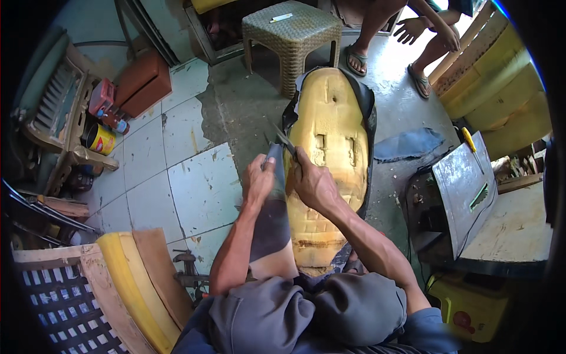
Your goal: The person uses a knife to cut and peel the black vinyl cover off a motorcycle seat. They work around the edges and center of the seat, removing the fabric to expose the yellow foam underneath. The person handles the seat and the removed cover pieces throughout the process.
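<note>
In front of my knees lies a long yellow foam seat pad (331, 127), with cut recesses in its face and a black cover (364, 100) around its edges. My right hand (315, 184) grips scissors (284, 139), whose blades point away from me at the pad's left edge. Closed around the edge of a dark sheet of cover material (272, 227), my left hand (258, 180) is just left of the scissors. The sheet hangs down along the pad's left side toward my knees. My right fingers partly hide the scissor handles.
A woven-pattern plastic stool (293, 29) stands beyond the pad. Another person's sandalled feet (357, 61) are at the far right. A metal sheet (466, 189) with a yellow-handled screwdriver (469, 140) leans at the right. Yellow foam (132, 283) and a crate (71, 307) are at the near left.
</note>
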Available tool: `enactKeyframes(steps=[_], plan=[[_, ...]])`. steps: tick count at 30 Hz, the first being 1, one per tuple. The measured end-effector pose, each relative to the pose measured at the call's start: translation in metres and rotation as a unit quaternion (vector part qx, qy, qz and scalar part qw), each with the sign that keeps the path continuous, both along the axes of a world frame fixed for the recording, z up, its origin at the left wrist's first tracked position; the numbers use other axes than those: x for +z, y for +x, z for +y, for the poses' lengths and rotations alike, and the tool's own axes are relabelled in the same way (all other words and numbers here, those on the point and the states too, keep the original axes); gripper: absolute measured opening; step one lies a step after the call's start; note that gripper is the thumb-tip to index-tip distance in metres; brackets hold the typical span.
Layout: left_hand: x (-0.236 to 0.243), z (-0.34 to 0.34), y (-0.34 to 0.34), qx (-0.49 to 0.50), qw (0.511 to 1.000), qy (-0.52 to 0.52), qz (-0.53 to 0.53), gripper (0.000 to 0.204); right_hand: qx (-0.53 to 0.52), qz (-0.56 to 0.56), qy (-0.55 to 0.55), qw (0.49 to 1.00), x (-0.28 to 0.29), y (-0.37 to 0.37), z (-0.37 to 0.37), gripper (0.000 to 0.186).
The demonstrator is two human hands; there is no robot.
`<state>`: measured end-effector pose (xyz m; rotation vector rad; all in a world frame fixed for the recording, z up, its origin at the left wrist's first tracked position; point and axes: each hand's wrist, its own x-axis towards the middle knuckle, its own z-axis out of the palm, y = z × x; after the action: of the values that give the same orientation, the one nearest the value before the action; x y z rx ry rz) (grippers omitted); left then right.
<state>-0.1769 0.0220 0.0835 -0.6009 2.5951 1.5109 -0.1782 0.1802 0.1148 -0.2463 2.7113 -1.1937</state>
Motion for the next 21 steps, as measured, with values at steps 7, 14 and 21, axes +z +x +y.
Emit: enactKeyframes(steps=[7,14,21], plan=[[-0.056,-0.055,0.016,0.09,0.995,-0.034,0.014,0.039,0.071,-0.092,0.05,0.992,0.0,0.044,-0.004,0.043],[-0.04,-0.072,0.03,0.12,0.993,-0.001,-0.007,0.032,0.135,0.001,0.056,0.989,-0.019,0.065,0.014,0.054],[-0.084,-0.082,0.036,0.103,0.987,-0.124,-0.009,0.036,0.037,0.003,-0.04,0.999,0.001,0.054,0.034,0.042]])
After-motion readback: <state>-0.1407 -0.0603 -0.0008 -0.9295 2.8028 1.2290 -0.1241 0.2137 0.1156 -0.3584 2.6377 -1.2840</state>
